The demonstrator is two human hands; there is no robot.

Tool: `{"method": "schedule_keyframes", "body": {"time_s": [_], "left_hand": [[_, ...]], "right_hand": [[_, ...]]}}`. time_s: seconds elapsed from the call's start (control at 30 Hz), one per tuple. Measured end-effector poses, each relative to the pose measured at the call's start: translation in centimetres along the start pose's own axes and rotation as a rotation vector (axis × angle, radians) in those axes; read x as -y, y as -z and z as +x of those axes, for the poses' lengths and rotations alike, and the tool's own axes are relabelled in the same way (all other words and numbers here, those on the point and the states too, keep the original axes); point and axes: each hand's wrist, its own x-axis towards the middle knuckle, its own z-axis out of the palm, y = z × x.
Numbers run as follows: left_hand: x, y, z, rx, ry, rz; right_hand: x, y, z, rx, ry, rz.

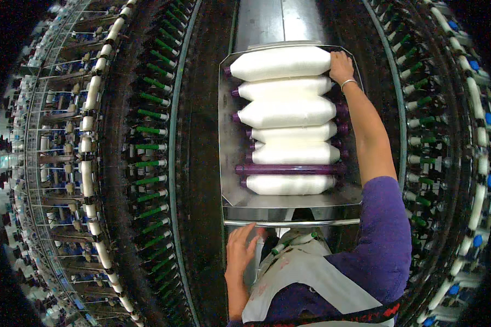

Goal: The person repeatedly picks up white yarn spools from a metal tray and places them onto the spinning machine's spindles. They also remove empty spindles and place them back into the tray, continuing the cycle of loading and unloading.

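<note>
Several fat bobbins of white yarn on purple tubes lie crosswise in a metal cart tray [232,188]. My right arm reaches along the tray's right side, and my right hand [341,66] is closed round the right end of the farthest yarn bobbin [281,62]. Across the near bobbins lies a bare purple tube [289,169], just beyond the nearest yarn bobbin [290,185]. My left hand [241,249] is low in front of the cart, by the left part of its handle bar [294,223]. Its fingers are stretched out with nothing in them.
Spinning frames flank the aisle, with rows of green-tipped spindles [151,147] on the left and more green spindles [420,140] on the right. White rollers [87,140] run along the left machine. A shiny metal surface [278,22] stretches beyond the tray.
</note>
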Motion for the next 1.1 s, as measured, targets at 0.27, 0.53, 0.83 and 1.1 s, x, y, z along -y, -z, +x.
{"method": "schedule_keyframes", "body": {"time_s": [0.27, 0.53, 0.83, 1.1], "left_hand": [[0.3, -2.5, 3.3, 0.033, -0.02, -0.081], [-1.0, -3.0, 16.4, -0.226, -0.139, -0.295], [-2.5, 0.2, 21.3, -0.563, -0.221, -0.526], [5.7, 0.2, 1.5, -0.258, -0.002, -0.486]], "right_hand": [[-1.5, 4.0, -1.9, 0.527, 0.308, 0.073], [1.4, 8.8, -14.9, 0.473, 0.097, 0.364], [1.8, 19.2, -31.1, 0.675, -0.021, 0.717], [7.1, 24.6, -34.9, 1.259, -0.302, 1.61]]}}
